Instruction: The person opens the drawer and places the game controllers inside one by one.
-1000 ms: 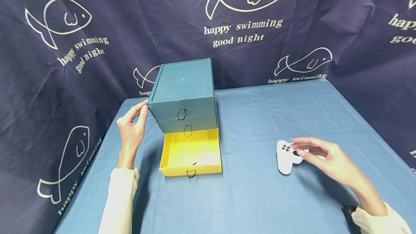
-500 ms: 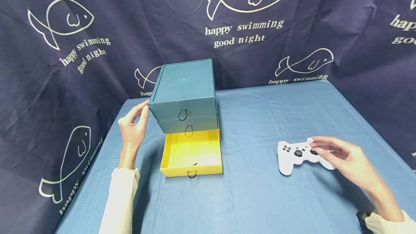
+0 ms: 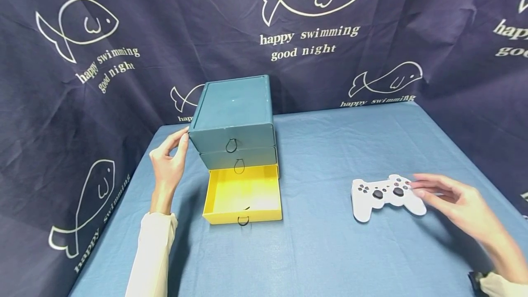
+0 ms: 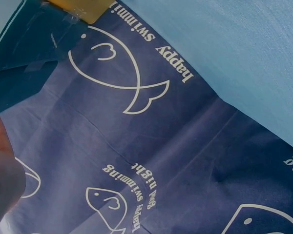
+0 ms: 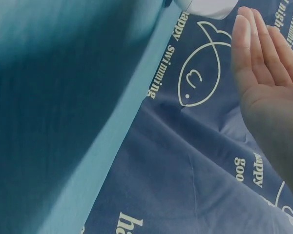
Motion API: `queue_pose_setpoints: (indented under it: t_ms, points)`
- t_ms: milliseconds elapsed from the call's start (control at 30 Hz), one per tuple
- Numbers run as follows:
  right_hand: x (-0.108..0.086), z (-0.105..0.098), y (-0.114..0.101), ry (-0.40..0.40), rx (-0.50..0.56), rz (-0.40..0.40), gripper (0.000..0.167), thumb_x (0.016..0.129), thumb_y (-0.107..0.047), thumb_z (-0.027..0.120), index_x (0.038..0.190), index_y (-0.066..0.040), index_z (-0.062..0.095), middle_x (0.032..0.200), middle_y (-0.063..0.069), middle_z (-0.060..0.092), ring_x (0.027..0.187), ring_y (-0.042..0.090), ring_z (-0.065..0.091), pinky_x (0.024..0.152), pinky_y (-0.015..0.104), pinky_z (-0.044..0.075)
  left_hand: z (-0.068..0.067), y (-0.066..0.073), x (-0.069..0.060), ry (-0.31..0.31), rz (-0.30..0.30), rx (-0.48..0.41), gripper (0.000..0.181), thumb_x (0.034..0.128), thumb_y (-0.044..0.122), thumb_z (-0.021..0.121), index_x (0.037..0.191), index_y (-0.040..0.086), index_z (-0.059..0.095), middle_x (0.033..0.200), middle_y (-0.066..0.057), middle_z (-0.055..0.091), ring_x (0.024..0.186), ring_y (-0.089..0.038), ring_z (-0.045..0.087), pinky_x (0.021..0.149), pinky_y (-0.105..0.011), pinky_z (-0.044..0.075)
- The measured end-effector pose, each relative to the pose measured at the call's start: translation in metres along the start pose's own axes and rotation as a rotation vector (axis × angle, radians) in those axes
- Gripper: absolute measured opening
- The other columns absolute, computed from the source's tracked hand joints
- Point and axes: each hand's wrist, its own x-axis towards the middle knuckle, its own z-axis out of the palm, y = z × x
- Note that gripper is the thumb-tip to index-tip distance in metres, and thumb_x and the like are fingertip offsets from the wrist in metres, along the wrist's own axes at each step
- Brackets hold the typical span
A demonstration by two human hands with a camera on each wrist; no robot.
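Observation:
A stacked drawer unit (image 3: 233, 104) stands at the back left in the head view, with two teal drawers closed above a pulled-out yellow drawer (image 3: 242, 189). My left hand (image 3: 168, 159) touches the front left corner of the unit with its fingertips, thumb beside them. In the left wrist view those fingers (image 4: 1, 139) lie next to the teal side. A white game controller (image 3: 385, 196) lies on the cloth to the right. Just right of its right grip is my right hand (image 3: 462, 200), its fingers extended. The right wrist view shows these fingers (image 5: 259, 44) apart from the controller (image 5: 212, 6).
Blue cloth (image 3: 321, 242) covers the table. Behind and at both sides hangs a dark blue curtain (image 3: 313, 81) with white fish and lettering. Each drawer has a black loop pull; the lowest loop (image 3: 243, 220) hangs at the yellow front.
My right hand has moved right across the controller to beyond its right grip, uncovering its buttons and sticks. The controller, drawer unit and left hand look unmoved.

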Motion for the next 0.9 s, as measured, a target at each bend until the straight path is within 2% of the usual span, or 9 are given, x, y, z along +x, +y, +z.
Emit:
queue_pose_setpoints:
  t_ms: [167, 333, 433, 633, 733, 800, 900]
  points:
    - [-0.001, -0.006, 0.009, -0.012, 0.001, 0.005, 0.046, 0.089, 0.018, 0.068, 0.131, -0.001, 0.066, 0.113, -0.009, 0.075, 0.097, -0.003, 0.069, 0.080, 0.009, 0.048, -0.001, -0.001, 0.000, -0.005, -0.003, -0.006, 0.024, 0.0928, -0.010, 0.069, 0.115, -0.004, 0.076, 0.106, -0.020, 0.076, 0.095, 0.006, 0.069, 0.087, -0.017, 0.051]
    - [-0.002, -0.010, 0.020, -0.078, 0.028, -0.011, 0.058, 0.087, 0.021, 0.067, 0.134, -0.013, 0.066, 0.122, -0.016, 0.071, 0.100, -0.003, 0.068, 0.080, 0.010, 0.049, -0.002, -0.001, -0.001, -0.009, -0.003, -0.003, 0.024, 0.0938, -0.006, 0.070, 0.116, -0.003, 0.077, 0.107, -0.018, 0.076, 0.095, 0.004, 0.070, 0.088, -0.017, 0.051]
    - [-0.002, -0.012, 0.024, -0.120, 0.018, 0.020, 0.060, 0.087, 0.016, 0.070, 0.134, -0.021, 0.066, 0.123, -0.020, 0.068, 0.101, -0.005, 0.067, 0.078, 0.010, 0.049, -0.003, -0.001, -0.001, -0.012, -0.002, 0.002, 0.023, 0.0947, -0.005, 0.069, 0.116, -0.003, 0.076, 0.107, -0.018, 0.076, 0.095, 0.004, 0.070, 0.088, -0.018, 0.051]
    - [0.002, -0.015, 0.029, -0.164, -0.059, 0.105, 0.056, 0.089, 0.005, 0.076, 0.133, -0.027, 0.063, 0.114, -0.023, 0.068, 0.097, -0.007, 0.065, 0.074, 0.010, 0.047, -0.002, 0.000, 0.000, -0.012, 0.002, -0.014, 0.023, 0.0944, -0.006, 0.070, 0.116, -0.002, 0.077, 0.107, -0.017, 0.076, 0.095, 0.003, 0.070, 0.087, -0.018, 0.051]
    - [0.004, -0.014, 0.032, -0.192, -0.054, 0.109, 0.061, 0.088, 0.005, 0.076, 0.135, -0.030, 0.059, 0.112, -0.021, 0.068, 0.095, -0.005, 0.065, 0.075, 0.011, 0.047, -0.002, 0.000, 0.000, -0.012, 0.009, -0.010, 0.024, 0.0942, -0.006, 0.069, 0.116, -0.002, 0.077, 0.107, -0.017, 0.077, 0.096, 0.004, 0.070, 0.087, -0.017, 0.051]
    - [0.005, -0.013, 0.035, -0.215, -0.038, 0.098, 0.064, 0.087, 0.007, 0.075, 0.137, -0.030, 0.057, 0.112, -0.022, 0.067, 0.094, -0.004, 0.065, 0.075, 0.012, 0.048, -0.002, -0.001, 0.000, -0.010, 0.010, -0.012, 0.024, 0.0940, -0.007, 0.069, 0.116, -0.002, 0.077, 0.107, -0.017, 0.077, 0.096, 0.004, 0.070, 0.087, -0.017, 0.051]
    - [0.006, -0.013, 0.038, -0.241, -0.037, 0.083, 0.061, 0.087, 0.007, 0.076, 0.140, -0.016, 0.057, 0.112, -0.023, 0.065, 0.094, -0.002, 0.066, 0.076, 0.012, 0.048, -0.002, -0.001, 0.000, -0.012, 0.006, -0.013, 0.024, 0.0945, -0.007, 0.069, 0.116, -0.002, 0.077, 0.107, -0.017, 0.077, 0.096, 0.003, 0.070, 0.088, -0.017, 0.051]
